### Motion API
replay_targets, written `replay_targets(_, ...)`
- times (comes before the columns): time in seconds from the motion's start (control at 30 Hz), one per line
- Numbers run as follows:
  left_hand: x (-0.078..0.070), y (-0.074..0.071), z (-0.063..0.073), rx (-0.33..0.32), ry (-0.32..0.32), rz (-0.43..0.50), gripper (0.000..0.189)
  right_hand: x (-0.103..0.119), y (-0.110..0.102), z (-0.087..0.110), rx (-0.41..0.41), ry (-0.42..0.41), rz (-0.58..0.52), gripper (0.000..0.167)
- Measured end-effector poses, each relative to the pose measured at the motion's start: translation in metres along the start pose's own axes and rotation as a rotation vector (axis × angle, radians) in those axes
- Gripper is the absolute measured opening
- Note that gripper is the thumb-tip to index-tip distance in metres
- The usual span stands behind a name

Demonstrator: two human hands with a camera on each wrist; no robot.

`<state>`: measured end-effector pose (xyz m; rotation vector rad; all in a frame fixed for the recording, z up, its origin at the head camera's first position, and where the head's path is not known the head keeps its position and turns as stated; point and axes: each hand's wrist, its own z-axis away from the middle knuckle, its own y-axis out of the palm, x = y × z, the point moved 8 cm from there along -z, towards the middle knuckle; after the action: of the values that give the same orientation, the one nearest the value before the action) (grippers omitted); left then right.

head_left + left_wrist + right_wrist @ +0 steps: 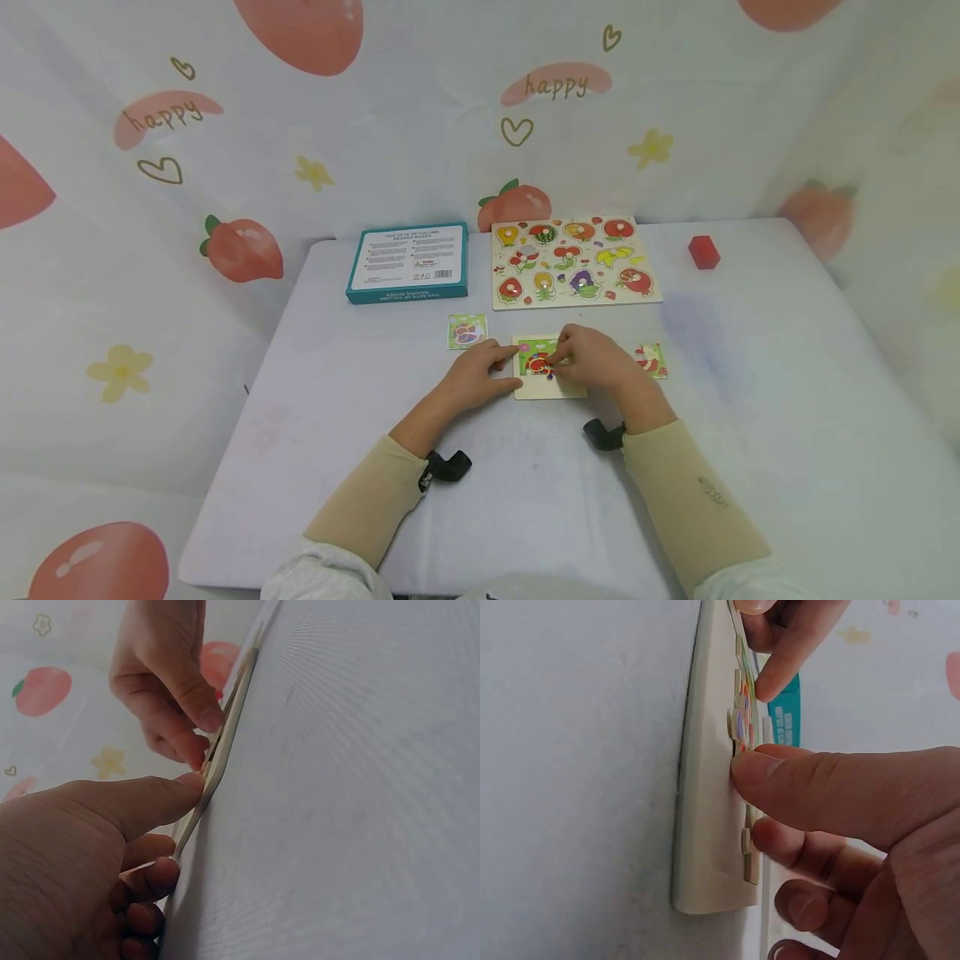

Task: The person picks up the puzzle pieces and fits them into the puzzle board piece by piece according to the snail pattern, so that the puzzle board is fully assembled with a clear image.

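A small pale wooden puzzle board [549, 389] lies on the table with a green and red jigsaw picture [530, 356] in its upper part. My left hand [476, 375] is at its left side, with thumb and index fingertips apart, touching the board and the picture's edge. Over the picture's right part, my right hand [596, 358] pinches a jigsaw piece [745, 841] between thumb and index finger, at the board's surface. The hand covers most of that piece. In the left wrist view both hands meet the thin edge of the board [236, 712].
Behind the board lie a teal and white box [408, 262] and a fruit peg puzzle [573, 262]. Small picture cards flank the hands, one at left [467, 331], another at right [652, 360]. A red block [704, 252] sits at the back right.
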<state>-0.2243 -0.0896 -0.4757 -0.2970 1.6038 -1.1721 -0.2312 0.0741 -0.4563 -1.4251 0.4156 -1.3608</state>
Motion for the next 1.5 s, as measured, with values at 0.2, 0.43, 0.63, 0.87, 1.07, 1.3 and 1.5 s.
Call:
replay_targets(0.2, 0.000, -0.001, 0.000, -0.006, -0.005, 0.009, 0.058, 0.001, 0.000, 0.002, 0.014, 0.026, 0.055, 0.023)
replay_targets(0.43, 0.000, 0.000, 0.001, -0.003, -0.014, 0.007, 0.058, 0.004, -0.005, 0.007, 0.005, 0.014, 0.077, 0.031)
replay_targets(0.63, -0.002, 0.001, 0.002, -0.002, -0.008, 0.004, 0.058, 0.003, -0.019, 0.017, -0.048, 0.031, 0.010, 0.037)
replay_targets(0.87, -0.001, 0.001, 0.001, -0.007, -0.008, 0.002, 0.058, 0.000, -0.039, 0.030, -0.108, 0.050, -0.062, 0.037)
replay_targets(1.07, 0.001, 0.002, 0.000, -0.003, -0.015, 0.002, 0.058, -0.002, -0.053, 0.039, -0.150, 0.052, -0.073, 0.039)
replay_targets(1.3, 0.000, 0.001, 0.001, -0.014, -0.009, 0.008, 0.058, -0.007, -0.069, 0.048, -0.194, 0.033, -0.071, 0.039)
replay_targets(1.5, 0.000, 0.001, 0.000, -0.007, -0.020, 0.000, 0.058, -0.009, -0.083, 0.057, -0.232, 0.002, -0.062, 0.039)
